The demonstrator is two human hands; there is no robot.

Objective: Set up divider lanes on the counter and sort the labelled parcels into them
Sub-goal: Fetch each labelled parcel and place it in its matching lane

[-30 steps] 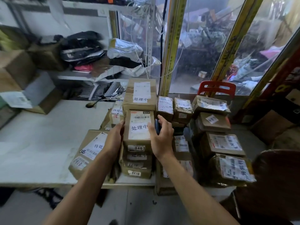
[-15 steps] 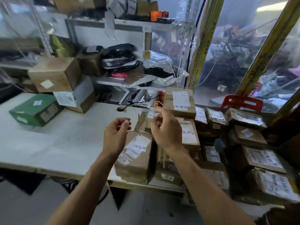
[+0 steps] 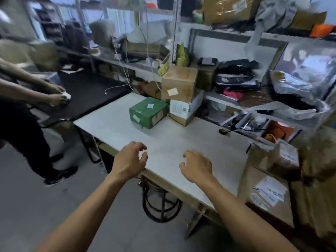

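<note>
Hovering over the near edge of the white counter (image 3: pixel 181 142), the left hand (image 3: pixel 130 161) and right hand (image 3: pixel 197 167) both hang loosely curled and hold nothing. From the head view, the labelled parcels (image 3: pixel 280 160) sit blurred at the counter's right end, nearer the right hand; no dividers can be made out. At the counter's far side stand a green box (image 3: pixel 148 112) and stacked cartons (image 3: pixel 179 86), well apart from the hands. Off its left end another person (image 3: pixel 21 99) works, not in the way
</note>
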